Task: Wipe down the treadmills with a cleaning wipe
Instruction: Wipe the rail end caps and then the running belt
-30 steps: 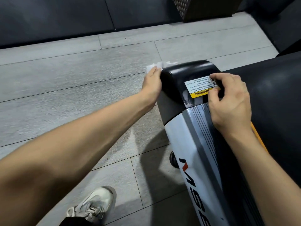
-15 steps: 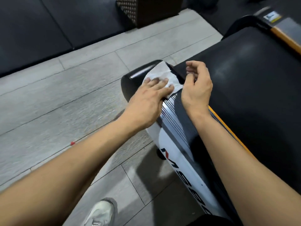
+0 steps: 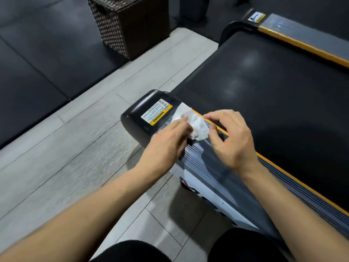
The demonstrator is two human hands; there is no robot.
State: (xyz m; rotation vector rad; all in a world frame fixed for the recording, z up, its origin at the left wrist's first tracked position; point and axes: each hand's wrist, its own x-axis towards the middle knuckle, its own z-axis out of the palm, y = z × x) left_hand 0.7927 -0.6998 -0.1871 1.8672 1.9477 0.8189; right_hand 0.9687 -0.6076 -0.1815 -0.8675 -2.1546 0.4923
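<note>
I judge the cleaning wipe point(image 3: 196, 123) light, limp and damp: it bunches instead of sliding, so I would take it by an edge or press it flat under the fingers. It lies crumpled at centre frame on the treadmill's side rail point(image 3: 213, 167), just right of the black end cap point(image 3: 139, 116) with its warning label point(image 3: 156, 114). My left hand point(image 3: 170, 140) touches its left edge, fingers fairly straight; my right hand point(image 3: 230, 137) hovers at its right edge, curled, gripping nothing. Half a second ago the left palm pressed the wipe flat over the end cap; now the label is uncovered and the wipe is bunched further down the rail.
</note>
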